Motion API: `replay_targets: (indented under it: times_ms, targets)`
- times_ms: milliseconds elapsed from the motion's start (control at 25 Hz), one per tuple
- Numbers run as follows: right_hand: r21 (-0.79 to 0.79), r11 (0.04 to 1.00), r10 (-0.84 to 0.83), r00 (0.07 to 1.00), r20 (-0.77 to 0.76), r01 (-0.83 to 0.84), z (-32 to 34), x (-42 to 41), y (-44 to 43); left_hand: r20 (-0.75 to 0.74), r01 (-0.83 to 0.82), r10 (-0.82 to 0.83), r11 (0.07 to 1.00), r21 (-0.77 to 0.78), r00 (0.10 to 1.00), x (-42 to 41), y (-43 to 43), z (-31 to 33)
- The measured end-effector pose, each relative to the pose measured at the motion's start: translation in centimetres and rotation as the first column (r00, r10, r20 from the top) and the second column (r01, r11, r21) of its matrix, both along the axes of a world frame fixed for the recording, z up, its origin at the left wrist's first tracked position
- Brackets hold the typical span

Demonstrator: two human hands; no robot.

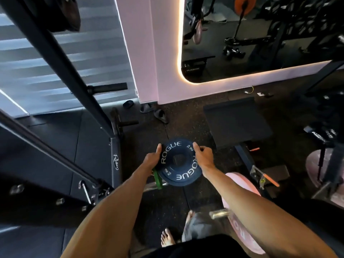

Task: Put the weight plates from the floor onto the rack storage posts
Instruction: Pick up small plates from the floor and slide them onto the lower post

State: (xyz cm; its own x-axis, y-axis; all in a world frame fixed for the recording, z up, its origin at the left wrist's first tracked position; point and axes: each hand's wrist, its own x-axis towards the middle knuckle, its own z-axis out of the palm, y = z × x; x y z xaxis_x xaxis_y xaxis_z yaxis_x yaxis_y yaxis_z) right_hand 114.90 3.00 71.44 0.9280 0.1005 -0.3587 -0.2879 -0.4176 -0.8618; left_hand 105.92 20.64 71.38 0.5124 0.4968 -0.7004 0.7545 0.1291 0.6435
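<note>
A small dark blue 2 kg weight plate [179,162] with white lettering is held flat above the floor, between both hands. My left hand [153,158] grips its left edge with the thumb on top. My right hand [203,155] grips its right edge the same way. A thin green plate [157,178] shows under the left hand, partly hidden; which hand bears it is unclear. The black rack [74,86] stands to the left, with two bare storage posts: an upper post [108,88] and a lower post [128,123].
A pink plate [242,211] on a barbell sleeve [219,214] stands by my right arm. A black bench pad [236,121] lies ahead on the right. Sandals [160,113] sit near the white wall [149,53]. My bare foot [166,237] is on the rubber floor.
</note>
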Motion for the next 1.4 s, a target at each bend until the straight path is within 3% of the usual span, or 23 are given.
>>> replay_targets:
  times_ms: [320,600,800,1080,1200,1400]
  targets:
    - [-0.01,0.997,0.075,0.997,0.007,-0.075,-1.2,13.7,6.9,-0.084,-0.011,0.008,0.999,-0.041,0.996,12.6,6.7,-2.2]
    - [0.002,0.96,0.279,0.96,0.0,-0.279,-0.6,27.0,15.1,-0.091,-0.178,0.179,0.984,0.014,0.98,22.9,12.8,-2.3]
    - [-0.01,0.878,0.479,0.878,-0.01,-0.479,-1.1,33.8,22.7,-0.091,-0.349,0.35,0.937,0.024,0.932,26.7,17.9,-3.0]
    - [-0.115,0.641,0.767,0.635,0.085,-0.759,-2.5,40.0,36.9,-0.066,-0.626,0.622,0.777,-0.065,0.78,28.8,25.9,-5.6]
    - [-0.141,0.544,0.839,0.535,0.101,-0.827,-2.5,41.2,42.1,-0.085,-0.708,0.704,0.696,-0.121,0.706,29.9,28.6,-4.4]
    - [-0.13,0.354,0.932,0.339,0.127,-0.926,-1.5,43.0,50.1,-0.131,-0.824,0.814,0.56,-0.088,0.567,31.4,32.8,-3.8]
